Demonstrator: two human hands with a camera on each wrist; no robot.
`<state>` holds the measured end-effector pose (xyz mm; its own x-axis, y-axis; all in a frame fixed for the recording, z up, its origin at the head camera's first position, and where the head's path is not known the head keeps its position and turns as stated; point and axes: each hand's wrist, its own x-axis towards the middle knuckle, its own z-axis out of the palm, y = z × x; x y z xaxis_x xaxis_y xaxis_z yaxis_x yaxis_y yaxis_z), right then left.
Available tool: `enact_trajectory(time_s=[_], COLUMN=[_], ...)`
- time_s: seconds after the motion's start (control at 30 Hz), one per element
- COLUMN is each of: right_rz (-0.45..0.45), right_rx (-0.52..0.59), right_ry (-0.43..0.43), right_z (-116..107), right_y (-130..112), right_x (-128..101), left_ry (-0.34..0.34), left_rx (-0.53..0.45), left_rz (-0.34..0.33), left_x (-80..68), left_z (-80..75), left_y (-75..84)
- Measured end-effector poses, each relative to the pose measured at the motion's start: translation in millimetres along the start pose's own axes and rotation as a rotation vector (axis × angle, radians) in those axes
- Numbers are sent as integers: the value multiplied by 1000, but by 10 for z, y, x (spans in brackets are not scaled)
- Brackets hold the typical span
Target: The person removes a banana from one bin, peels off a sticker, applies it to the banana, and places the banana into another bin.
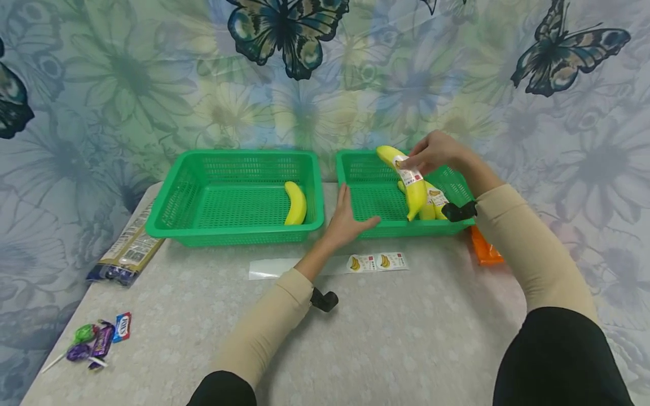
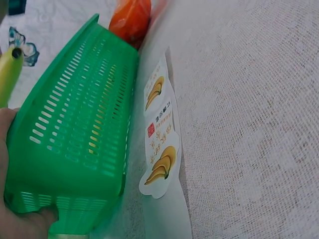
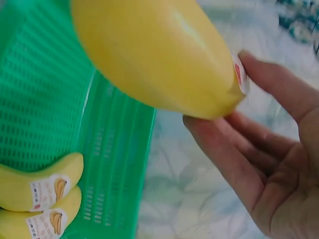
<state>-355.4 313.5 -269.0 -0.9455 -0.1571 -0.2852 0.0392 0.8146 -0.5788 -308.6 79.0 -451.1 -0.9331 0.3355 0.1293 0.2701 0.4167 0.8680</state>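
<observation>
In the head view my right hand (image 1: 435, 153) pinches a yellow banana (image 1: 417, 194) by its labelled middle, over the right green basket (image 1: 376, 230). A banana label (image 3: 239, 73) wraps its side under my thumb in the right wrist view. Below it, two labelled bananas (image 3: 42, 191) lie side by side in that basket. My left hand (image 1: 345, 220) is at the basket's front left corner, fingers extended along the side and thumb spread toward the front wall. A strip of banana stickers (image 1: 378, 262) lies on the table just in front; its left part is bare backing.
A left green basket (image 1: 233, 232) holds one banana (image 1: 295, 204) without a visible label. Beside it lies a gold and blue packet (image 1: 129, 248). Wrapped sweets and lollipops (image 1: 93, 341) lie at the table's front left. An orange packet (image 1: 484, 248) sits by the right basket.
</observation>
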Motion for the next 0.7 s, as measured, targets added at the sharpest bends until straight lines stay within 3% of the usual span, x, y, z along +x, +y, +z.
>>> enact_trajectory(time_s=[0.27, 0.6, 0.7], right_rz=[29, 120, 152], right_rx=[-34, 0, -46], right_ry=[-70, -71, -73], right_z=[-66, 287, 383], right_y=[244, 644, 717], right_x=[510, 880, 917], left_ry=[-4, -32, -32], left_rx=[-15, -18, -36], left_rz=[-1, -14, -12], left_x=[12, 9, 15], left_z=[-8, -80, -99], left_y=[5, 13, 3])
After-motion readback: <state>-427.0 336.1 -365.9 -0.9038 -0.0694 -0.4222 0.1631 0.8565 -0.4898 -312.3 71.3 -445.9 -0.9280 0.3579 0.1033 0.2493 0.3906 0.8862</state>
